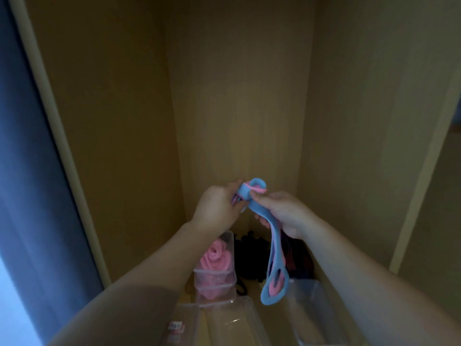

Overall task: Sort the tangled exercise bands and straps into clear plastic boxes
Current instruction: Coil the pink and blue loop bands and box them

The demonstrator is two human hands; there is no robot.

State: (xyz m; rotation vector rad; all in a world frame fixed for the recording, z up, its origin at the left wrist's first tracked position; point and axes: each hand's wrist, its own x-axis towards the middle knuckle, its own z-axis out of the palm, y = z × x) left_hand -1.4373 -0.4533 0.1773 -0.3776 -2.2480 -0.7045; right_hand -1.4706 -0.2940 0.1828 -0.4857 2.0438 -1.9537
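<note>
Tan wooden cupboard walls (237, 96) closed me in on three sides, with a dark blue panel (30, 171) at my left. Low down sat clear boxes (239, 318). The stacked boxes (225, 287) held rolled pink bands (215, 257), just beside a heap of black straps (249, 255). Above them hung the blue-and-pink band (273, 248), its top pinched in my left hand (217, 206) and gripped by my right hand (282, 211).
</note>
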